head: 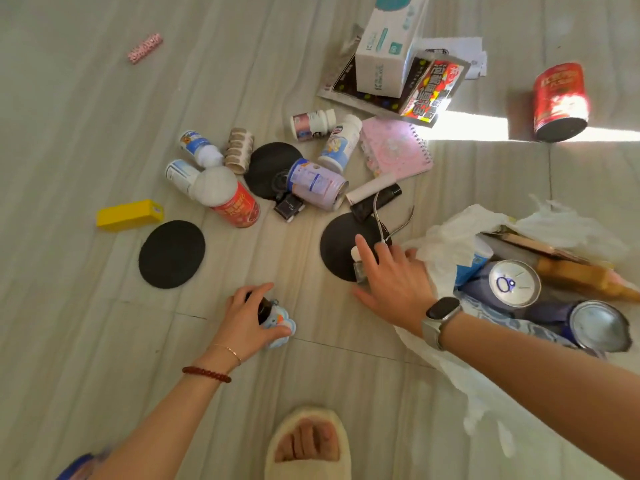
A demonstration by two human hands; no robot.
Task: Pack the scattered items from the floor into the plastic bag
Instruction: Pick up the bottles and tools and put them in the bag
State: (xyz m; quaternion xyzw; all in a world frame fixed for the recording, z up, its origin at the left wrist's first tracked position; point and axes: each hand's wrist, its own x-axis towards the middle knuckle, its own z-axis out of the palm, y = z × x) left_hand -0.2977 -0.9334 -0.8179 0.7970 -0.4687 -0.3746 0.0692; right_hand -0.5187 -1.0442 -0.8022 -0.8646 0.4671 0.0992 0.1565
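Observation:
A white plastic bag (453,237) lies open on the floor at the right, holding cans (515,283) and boxes. My left hand (244,322) grips a dark small bottle with a light blue soft thing (280,323) low on the floor. My right hand (391,278) reaches over a black disc (337,249), its fingers around a small clear bottle (358,266) with a white cap. Metal nippers (394,221) lie just beyond its fingertips. Bottles (339,147), a purple can (317,184) and a pink notebook (396,147) are scattered farther out.
Two more black discs (172,254) (268,164), a yellow box (129,215) and a red-labelled jar (230,199) lie on the left. A white carton (384,53) on packets sits at the back, a red can (559,98) far right, a pink clip (145,48) far left. My slippered foot (308,443) is below.

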